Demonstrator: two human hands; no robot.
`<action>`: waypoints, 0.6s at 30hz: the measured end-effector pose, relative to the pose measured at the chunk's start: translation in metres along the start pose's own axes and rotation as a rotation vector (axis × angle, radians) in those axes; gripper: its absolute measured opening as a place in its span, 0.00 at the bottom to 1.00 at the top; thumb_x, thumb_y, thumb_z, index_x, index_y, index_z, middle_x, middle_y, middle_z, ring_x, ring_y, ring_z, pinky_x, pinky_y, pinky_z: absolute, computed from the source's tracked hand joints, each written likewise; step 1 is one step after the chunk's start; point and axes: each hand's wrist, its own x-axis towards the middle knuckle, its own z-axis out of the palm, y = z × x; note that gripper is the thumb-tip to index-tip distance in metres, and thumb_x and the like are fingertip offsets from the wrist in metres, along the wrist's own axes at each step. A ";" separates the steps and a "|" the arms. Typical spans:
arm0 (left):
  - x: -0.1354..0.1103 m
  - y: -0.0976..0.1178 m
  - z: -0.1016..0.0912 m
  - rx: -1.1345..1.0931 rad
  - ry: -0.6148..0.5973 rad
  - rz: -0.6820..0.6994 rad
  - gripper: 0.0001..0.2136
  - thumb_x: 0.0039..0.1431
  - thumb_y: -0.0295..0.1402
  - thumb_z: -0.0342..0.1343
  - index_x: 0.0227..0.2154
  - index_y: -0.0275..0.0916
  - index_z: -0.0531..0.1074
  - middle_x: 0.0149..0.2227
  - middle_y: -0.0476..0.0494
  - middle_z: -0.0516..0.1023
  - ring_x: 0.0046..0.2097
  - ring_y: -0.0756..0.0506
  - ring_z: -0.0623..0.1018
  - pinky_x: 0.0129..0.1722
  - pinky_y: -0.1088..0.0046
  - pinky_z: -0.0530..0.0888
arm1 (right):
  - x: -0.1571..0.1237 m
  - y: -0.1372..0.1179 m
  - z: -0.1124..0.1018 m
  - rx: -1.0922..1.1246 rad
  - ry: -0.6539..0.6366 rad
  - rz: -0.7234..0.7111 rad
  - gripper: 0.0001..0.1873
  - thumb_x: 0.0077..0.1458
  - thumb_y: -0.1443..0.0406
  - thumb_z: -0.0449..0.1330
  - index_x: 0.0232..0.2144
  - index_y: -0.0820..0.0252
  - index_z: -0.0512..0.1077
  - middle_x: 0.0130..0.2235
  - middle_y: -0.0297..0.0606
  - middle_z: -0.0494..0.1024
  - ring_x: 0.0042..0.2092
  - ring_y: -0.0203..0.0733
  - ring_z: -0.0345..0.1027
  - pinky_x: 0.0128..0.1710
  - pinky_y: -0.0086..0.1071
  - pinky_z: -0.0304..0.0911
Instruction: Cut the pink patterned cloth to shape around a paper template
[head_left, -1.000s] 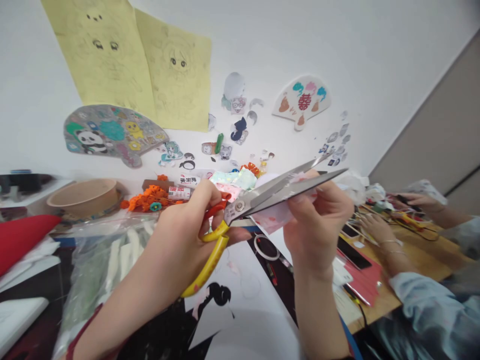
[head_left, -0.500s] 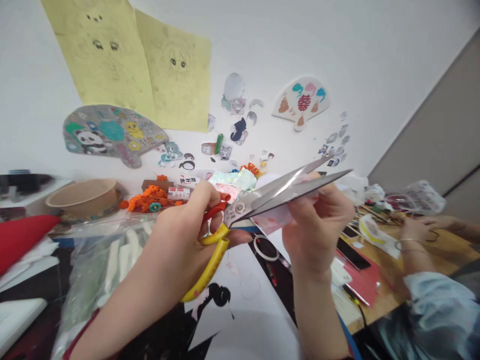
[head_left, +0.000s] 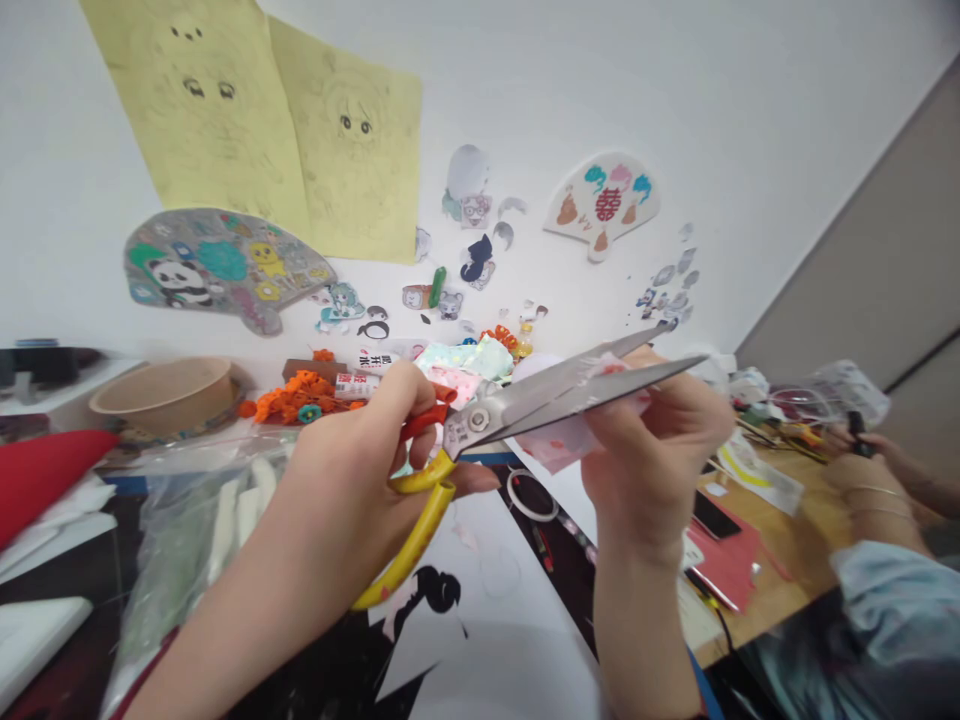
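My left hand (head_left: 352, 470) is wrapped round the yellow and red handles of large steel scissors (head_left: 525, 400). Their blades point right and stand slightly apart around a small pink and white piece of paper (head_left: 559, 440). My right hand (head_left: 652, 450) pinches that paper from behind, its fingers closed just below the blades. Both hands are held up above the table, over a black and white printed sheet (head_left: 480, 620).
A paper bowl (head_left: 169, 395), orange paper flowers (head_left: 292, 395) and a clear plastic bag (head_left: 195, 520) lie at the left. A red cushion (head_left: 37, 470) is at the far left. Another person's hands (head_left: 862, 465) work at the right over a wooden table (head_left: 795, 540). Drawings and cut-outs hang on the wall (head_left: 525, 100).
My hands, scissors and paper shifted slightly right and down. The other person's hands moved farther right across the wooden table.
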 end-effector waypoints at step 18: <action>-0.001 0.001 -0.005 0.093 -0.045 -0.079 0.17 0.53 0.44 0.62 0.31 0.44 0.59 0.19 0.58 0.66 0.21 0.51 0.65 0.21 0.77 0.59 | 0.006 -0.002 -0.008 -0.062 -0.069 -0.055 0.08 0.56 0.66 0.69 0.34 0.43 0.84 0.32 0.31 0.83 0.34 0.42 0.76 0.36 0.41 0.73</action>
